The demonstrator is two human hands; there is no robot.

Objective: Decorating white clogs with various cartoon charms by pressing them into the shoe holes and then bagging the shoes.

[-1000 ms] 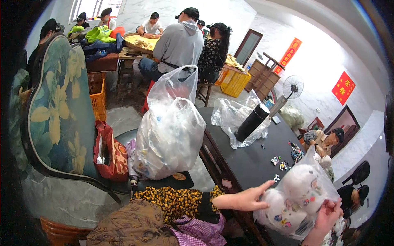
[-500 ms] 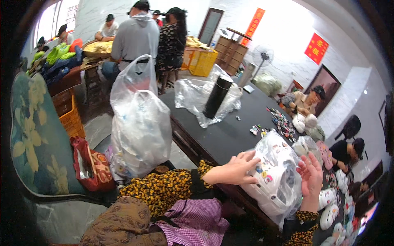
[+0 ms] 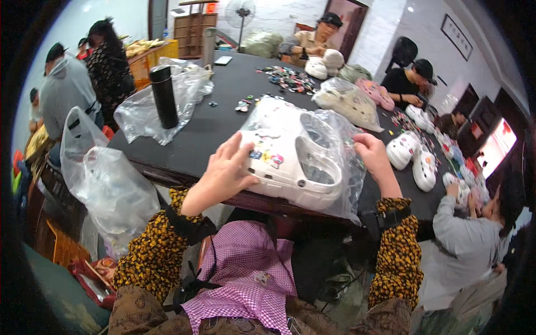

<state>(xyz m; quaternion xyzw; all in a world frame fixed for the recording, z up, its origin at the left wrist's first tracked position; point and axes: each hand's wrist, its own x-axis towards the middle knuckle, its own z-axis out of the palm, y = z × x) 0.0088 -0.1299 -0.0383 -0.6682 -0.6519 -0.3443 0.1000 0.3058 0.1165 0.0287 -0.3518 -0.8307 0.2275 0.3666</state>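
View from wearer's head, left of two side-by-side fisheye cameras, facing forward and steeply down over black-topped counter (image 3: 215, 125). Nearest, at bottom: pink-and-white checked cloth apron (image 3: 245, 262), seen from above. Left hand (image 3: 224, 169) and right hand (image 3: 375, 160) close, mid-frame, white clog in clear plastic (image 3: 287, 162) between them. Very wide coverage: far side of room small at top, out to grey round standing fan (image 3: 241, 12). Straight edges bow toward dark curved border.

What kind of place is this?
Probably a small shoe workshop: there are white clogs and a pile of tiny colourful pieces on a dark table, with other people busy around it.
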